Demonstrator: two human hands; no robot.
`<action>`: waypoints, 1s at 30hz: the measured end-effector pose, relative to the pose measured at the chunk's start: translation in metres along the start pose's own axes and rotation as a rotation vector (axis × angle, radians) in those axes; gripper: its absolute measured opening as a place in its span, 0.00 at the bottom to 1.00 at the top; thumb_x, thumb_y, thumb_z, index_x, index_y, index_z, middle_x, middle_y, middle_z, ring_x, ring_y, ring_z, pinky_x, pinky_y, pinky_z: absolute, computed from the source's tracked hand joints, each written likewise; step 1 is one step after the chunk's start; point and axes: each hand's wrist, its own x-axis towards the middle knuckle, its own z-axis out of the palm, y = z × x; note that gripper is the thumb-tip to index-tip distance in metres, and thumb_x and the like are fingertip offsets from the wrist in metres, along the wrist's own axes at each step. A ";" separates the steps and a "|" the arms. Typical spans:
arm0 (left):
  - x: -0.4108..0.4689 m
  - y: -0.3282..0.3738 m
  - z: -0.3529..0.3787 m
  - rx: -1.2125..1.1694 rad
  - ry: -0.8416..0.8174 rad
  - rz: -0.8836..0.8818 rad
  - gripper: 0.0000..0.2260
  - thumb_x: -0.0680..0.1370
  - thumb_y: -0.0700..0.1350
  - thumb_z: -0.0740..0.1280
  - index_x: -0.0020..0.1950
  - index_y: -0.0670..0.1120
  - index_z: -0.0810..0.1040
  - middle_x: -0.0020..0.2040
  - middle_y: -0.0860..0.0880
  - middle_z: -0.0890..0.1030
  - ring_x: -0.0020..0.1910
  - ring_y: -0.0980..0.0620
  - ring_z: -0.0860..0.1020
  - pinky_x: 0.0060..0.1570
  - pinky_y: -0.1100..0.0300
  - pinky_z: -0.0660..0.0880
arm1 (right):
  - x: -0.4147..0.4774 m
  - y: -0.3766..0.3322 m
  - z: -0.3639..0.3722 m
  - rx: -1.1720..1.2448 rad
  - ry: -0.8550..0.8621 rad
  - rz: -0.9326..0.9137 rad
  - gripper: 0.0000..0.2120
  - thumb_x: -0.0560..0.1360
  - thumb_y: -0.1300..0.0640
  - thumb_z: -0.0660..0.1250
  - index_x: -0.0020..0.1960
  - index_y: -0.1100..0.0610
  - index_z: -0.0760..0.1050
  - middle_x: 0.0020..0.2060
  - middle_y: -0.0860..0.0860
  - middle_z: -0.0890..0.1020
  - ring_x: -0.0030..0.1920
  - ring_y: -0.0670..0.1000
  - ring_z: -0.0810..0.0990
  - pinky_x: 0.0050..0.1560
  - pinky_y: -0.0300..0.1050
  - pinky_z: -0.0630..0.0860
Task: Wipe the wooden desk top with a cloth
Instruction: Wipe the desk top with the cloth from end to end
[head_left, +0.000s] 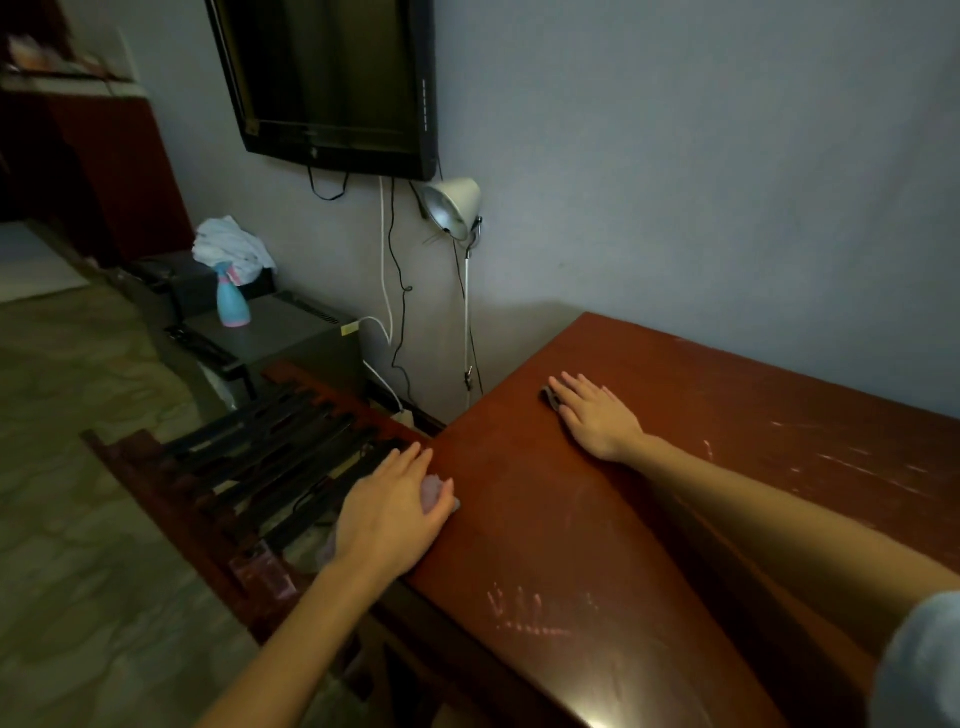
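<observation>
Left hand (389, 512) flat, pressing pale cloth (437, 498) at desk (545, 519) edge; right hand (597, 418) flat, fingers straight, on desk.

- Setting: a lived-in domestic or guest room, dimly lit, with plain painted walls.
- Flat-screen television (332, 83), wall-mounted, with loose cables (397, 291) hanging below.
- Clamp lamp (453, 207), white shade, on a thin pole.
- Reddish wooden worktop (571, 519), scuffed, against the wall.
- Slatted wooden rack (249, 467) beside it.
- Low grey cabinet (291, 332) bearing a blue spray bottle (231, 301); crumpled white towel (231, 248) behind.
- Marble-patterned floor (78, 467).
</observation>
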 end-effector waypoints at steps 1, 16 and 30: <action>0.000 0.000 0.001 -0.002 0.013 0.004 0.26 0.81 0.61 0.51 0.77 0.52 0.58 0.77 0.54 0.58 0.76 0.55 0.57 0.72 0.56 0.58 | -0.010 -0.001 0.002 -0.009 0.002 -0.012 0.24 0.84 0.49 0.44 0.78 0.49 0.47 0.78 0.48 0.49 0.77 0.50 0.46 0.75 0.49 0.45; 0.002 -0.005 0.009 0.025 0.114 0.008 0.25 0.81 0.60 0.52 0.76 0.53 0.62 0.76 0.55 0.61 0.73 0.57 0.62 0.71 0.58 0.61 | 0.033 -0.104 0.015 0.006 -0.006 -0.302 0.23 0.84 0.50 0.46 0.78 0.49 0.51 0.77 0.48 0.55 0.77 0.49 0.49 0.75 0.50 0.45; -0.001 -0.003 0.010 0.021 0.132 0.017 0.24 0.81 0.59 0.52 0.75 0.51 0.65 0.76 0.53 0.63 0.73 0.55 0.64 0.69 0.57 0.61 | -0.047 -0.020 0.007 0.002 0.021 -0.044 0.24 0.84 0.49 0.45 0.78 0.49 0.47 0.78 0.48 0.50 0.77 0.49 0.46 0.75 0.48 0.44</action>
